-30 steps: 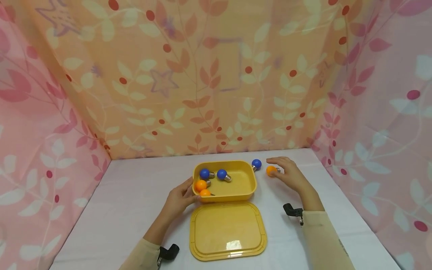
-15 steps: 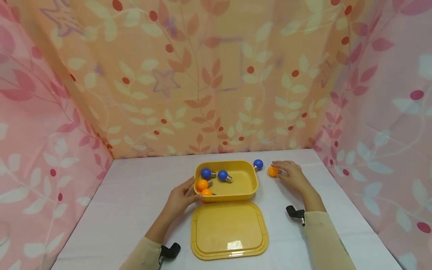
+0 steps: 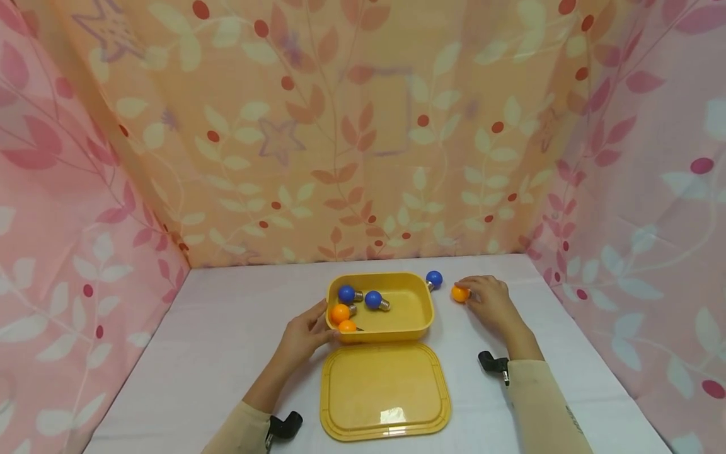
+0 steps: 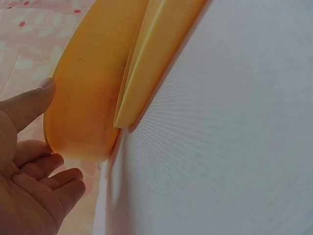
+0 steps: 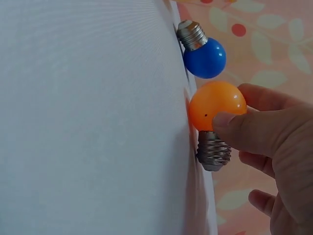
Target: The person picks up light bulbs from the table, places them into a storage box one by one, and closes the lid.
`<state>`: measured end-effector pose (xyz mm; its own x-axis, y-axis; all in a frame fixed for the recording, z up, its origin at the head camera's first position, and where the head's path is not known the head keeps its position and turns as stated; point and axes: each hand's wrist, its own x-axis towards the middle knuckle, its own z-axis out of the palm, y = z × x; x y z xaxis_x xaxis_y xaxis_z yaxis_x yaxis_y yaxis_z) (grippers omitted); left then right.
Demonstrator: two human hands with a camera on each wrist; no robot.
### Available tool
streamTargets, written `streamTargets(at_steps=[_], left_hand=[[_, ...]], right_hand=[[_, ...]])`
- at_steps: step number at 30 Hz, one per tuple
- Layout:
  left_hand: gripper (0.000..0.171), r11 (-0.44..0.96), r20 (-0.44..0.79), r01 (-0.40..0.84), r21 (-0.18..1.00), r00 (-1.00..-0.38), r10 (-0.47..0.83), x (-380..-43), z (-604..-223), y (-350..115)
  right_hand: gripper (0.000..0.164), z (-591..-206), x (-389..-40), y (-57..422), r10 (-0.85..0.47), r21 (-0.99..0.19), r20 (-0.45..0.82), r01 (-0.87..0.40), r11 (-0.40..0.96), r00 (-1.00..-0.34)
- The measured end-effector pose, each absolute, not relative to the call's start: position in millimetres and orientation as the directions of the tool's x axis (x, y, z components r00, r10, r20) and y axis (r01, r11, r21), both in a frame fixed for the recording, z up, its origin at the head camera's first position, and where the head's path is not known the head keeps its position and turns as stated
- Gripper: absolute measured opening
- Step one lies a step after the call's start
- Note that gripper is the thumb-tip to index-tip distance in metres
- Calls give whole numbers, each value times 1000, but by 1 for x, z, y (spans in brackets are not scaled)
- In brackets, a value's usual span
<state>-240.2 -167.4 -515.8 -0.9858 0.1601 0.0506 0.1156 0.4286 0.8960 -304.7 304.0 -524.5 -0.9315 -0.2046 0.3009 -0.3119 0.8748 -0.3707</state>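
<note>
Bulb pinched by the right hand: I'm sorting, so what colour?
Its globe is orange, clearest in the right wrist view.

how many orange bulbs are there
3: one orange bulb at left in the yellow box, a second orange bulb partly hidden by its near wall, a third orange bulb pinched by the right hand. That wall could hide more.

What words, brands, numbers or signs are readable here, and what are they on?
No readable words, brands or numbers anywhere.
Right sleeve: dark marks, too small to read; possibly lettering.
Orange bulb in the right hand: a dark speck, nothing legible.
Back cloth: purple star outlines, no lettering.
</note>
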Motion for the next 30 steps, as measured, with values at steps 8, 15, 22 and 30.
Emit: streamTargets(at_steps=[8,15,22,30], left_hand=[[82,437,54,119,891,-986,159,-243,-516,-168],[81,446,35,102,889,-987,157,-242,-517,-168],[80,447,39,107,888,-986,159,-244,-516,-167],[79,449,14,82,890,-988,153,-244,-517,-169]], right_hand=[[38,-522,-307,305,-169,-399,256,-263,878,-952],[37,-522,-306,302,-125,-466,243,-229,855,-962],[39,-516,-307,300,-123,-501,258,-241,831,-958],[40,-503,-306,291,-171,-508,323,-323,799,-931]])
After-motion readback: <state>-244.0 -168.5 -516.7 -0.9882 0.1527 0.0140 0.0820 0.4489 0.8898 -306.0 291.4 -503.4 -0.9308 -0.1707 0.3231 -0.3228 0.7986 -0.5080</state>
